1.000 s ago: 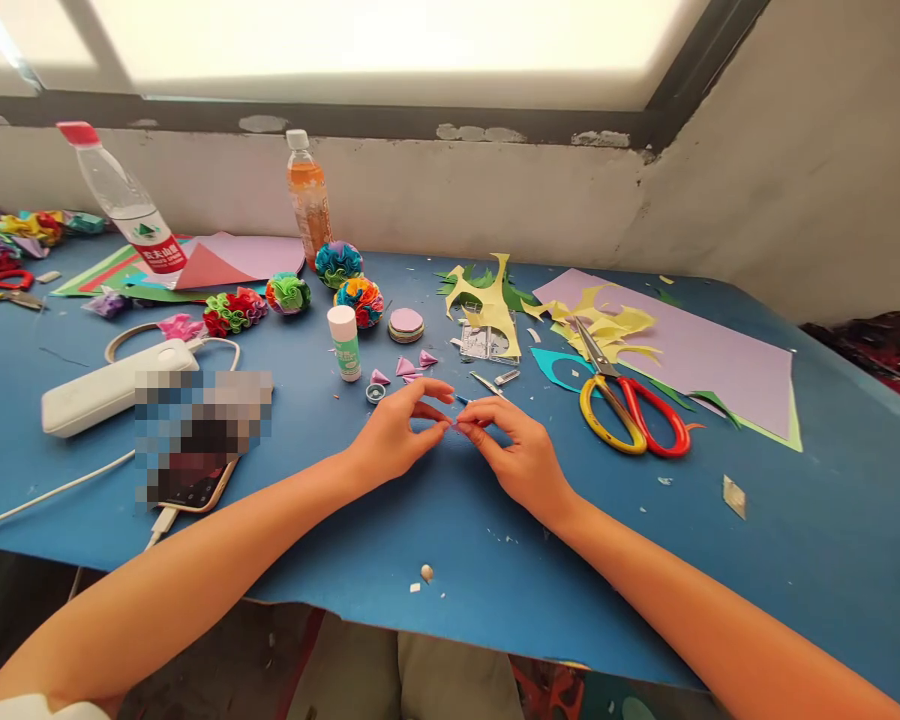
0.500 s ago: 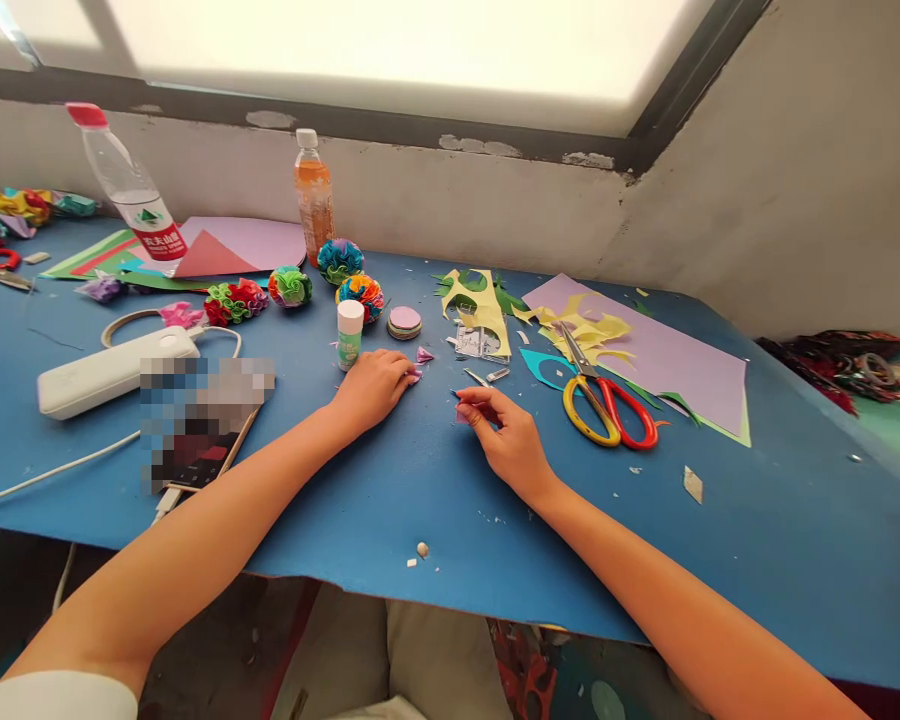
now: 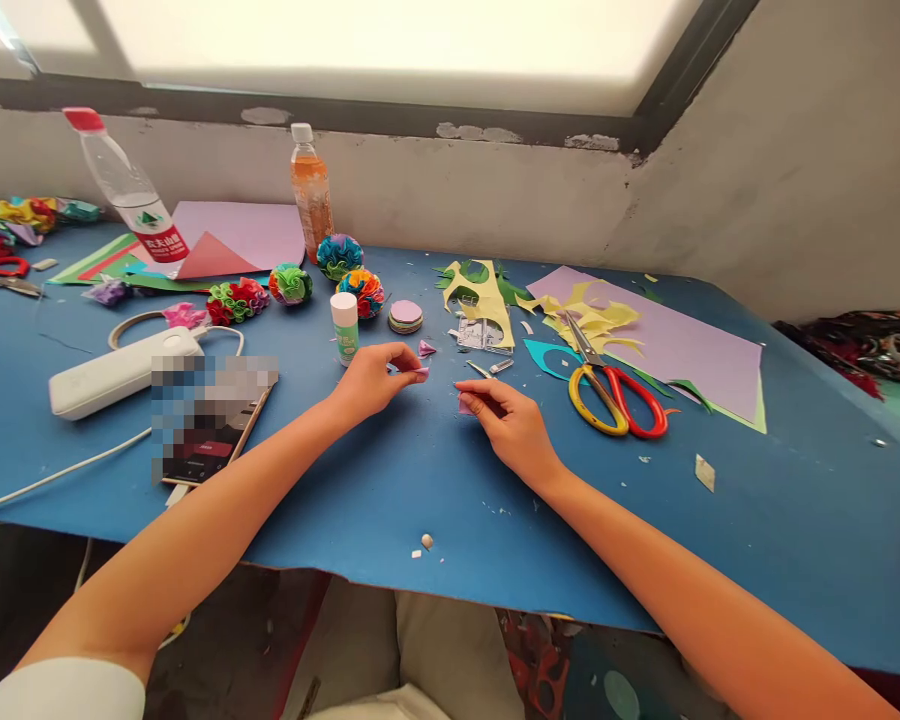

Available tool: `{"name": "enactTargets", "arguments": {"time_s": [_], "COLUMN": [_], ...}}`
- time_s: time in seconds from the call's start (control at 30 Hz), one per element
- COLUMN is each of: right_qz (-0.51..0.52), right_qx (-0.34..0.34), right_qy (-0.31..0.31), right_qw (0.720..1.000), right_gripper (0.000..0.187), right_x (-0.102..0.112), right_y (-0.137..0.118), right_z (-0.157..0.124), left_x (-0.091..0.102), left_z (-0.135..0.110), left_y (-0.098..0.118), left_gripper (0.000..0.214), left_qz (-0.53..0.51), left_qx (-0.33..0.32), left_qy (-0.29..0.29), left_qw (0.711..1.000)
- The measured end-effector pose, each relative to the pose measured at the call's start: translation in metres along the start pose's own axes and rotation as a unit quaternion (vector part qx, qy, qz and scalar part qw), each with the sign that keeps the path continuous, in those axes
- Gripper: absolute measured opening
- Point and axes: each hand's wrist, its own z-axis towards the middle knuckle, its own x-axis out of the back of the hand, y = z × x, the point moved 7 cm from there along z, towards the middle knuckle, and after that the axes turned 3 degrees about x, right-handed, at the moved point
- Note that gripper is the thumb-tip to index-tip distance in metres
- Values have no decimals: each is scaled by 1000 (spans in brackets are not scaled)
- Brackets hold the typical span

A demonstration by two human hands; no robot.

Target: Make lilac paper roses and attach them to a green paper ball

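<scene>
Left hand (image 3: 375,382) pinches purple paper piece (image 3: 422,372) near white-capped green cylindrical glue stick (image 3: 345,330); right hand (image 3: 511,428), farther off, pinches purple paper scrap (image 3: 464,404).

1 head-worn camera looks forward, down across the table (image 3: 330,500).

This looks like a handicraft spot; whether in a small workshop or a home cannot be told. The blue worktop (image 3: 420,480) carries scissors (image 3: 598,361), a glue stick (image 3: 347,337), coloured sheets (image 3: 697,350), yellow offcuts (image 3: 607,325), stacked discs (image 3: 405,312) and ruffled balls (image 3: 361,292), with a purple scrap (image 3: 464,406) in the right fingers (image 3: 486,388). Bottles (image 3: 312,200) at the far side, a phone (image 3: 204,463) and charger (image 3: 116,377) on the left, the patchy far wall (image 3: 450,190) and the window (image 3: 412,50) suggest a plain, informal room
</scene>
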Motion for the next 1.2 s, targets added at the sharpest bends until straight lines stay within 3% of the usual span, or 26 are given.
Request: {"name": "enactTargets", "arguments": {"time_s": [0.13, 0.37, 0.57, 0.7, 0.9, 1.07, 1.2], "right_qz": [36, 108, 166, 196, 200, 173, 166], "right_qx": [-18, -57, -72, -79, -82, -57, -54], "right_qy": [11, 21, 7, -6, -26, -39, -44], "right_qw": [999, 992, 984, 977, 976, 982, 984], "right_gripper": [23, 29, 31, 28, 30, 28, 28], "right_x": [2, 3, -2, -6, -7, -6, -5], "right_y": [-2, -4, -8, -7, -7, -10, -9], "right_z": [1, -2, -4, -5, -5, -6, -7], "left_x": [-7, -23, -32, -35, -38, -40, -40], "left_z": [-10, -27, -30, -29, -29, -31, -32], "left_y": [19, 37, 26, 21, 18, 14, 20], "left_gripper": [22, 21, 27, 30, 29, 30, 22], "left_qz": [-116, -158, -222, -217, -260, -208, -197], "left_qx": [6, -16, 74, 97, 108, 115, 84], "left_qy": [-38, -72, -41, -43, -75, -77, -91], "left_qw": [992, 985, 972, 970, 957, 968, 973]}}
